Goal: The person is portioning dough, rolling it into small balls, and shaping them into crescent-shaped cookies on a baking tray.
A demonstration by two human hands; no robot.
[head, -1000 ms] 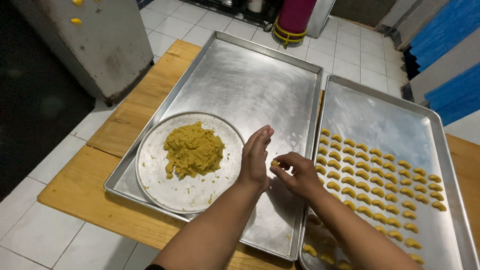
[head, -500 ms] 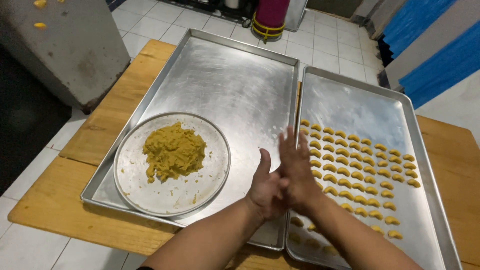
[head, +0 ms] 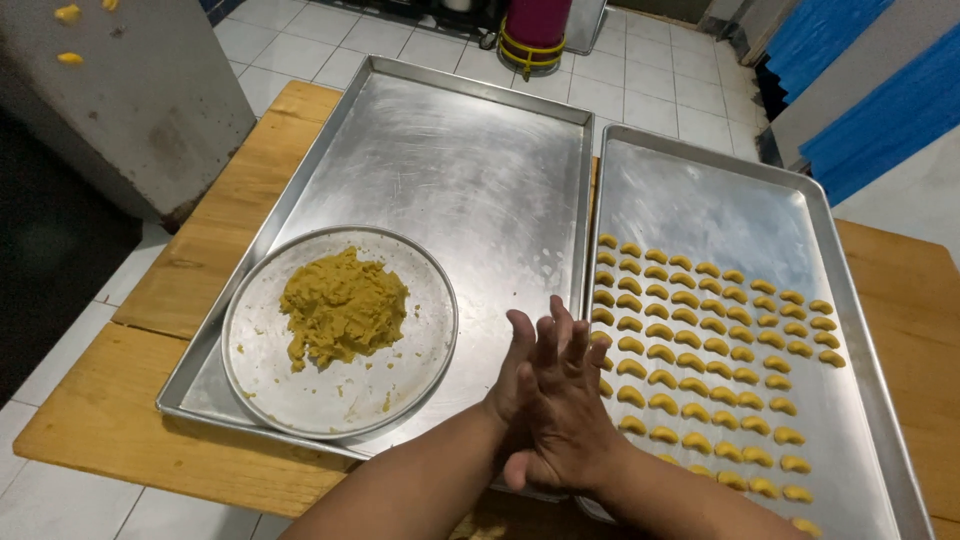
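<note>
Left hand (head: 515,385) and right hand (head: 560,405) pressed together between dough plate (head: 300,400) and cookie tray (head: 880,400).

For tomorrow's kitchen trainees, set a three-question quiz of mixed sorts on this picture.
1. True or false: the dough lies on a round plate.
2. Which tray holds the shaped pieces: A left tray, B right tray?
3. Fill in: the left hand and right hand are pressed ____.

Key: 1 true; 2 B; 3 together.
</note>
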